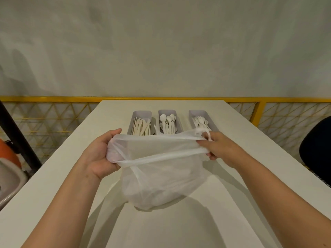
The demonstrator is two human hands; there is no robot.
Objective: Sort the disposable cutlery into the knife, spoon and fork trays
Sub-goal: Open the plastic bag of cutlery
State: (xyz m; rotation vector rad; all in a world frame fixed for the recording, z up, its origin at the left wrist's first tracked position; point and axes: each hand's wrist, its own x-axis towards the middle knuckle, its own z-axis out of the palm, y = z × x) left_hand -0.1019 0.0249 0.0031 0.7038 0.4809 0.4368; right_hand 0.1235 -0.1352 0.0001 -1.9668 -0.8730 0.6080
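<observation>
A translucent white plastic bag [161, 178] hangs over the white table [71, 176], stretched between my hands. My left hand [100, 154] grips its left handle; my right hand [220, 147] grips the right handle. What the bag holds is not visible. Behind it stand three grey trays side by side: the left tray [141, 113] holds pale knives, the middle tray [167, 112] white spoons, the right tray [198, 112] white forks. The bag hides the near ends of the trays.
A yellow mesh railing [279, 119] runs behind and beside the table under a plain wall. A dark chair back [317, 149] is at the right edge. A black post [19, 140] and an orange object [9, 154] sit at the left.
</observation>
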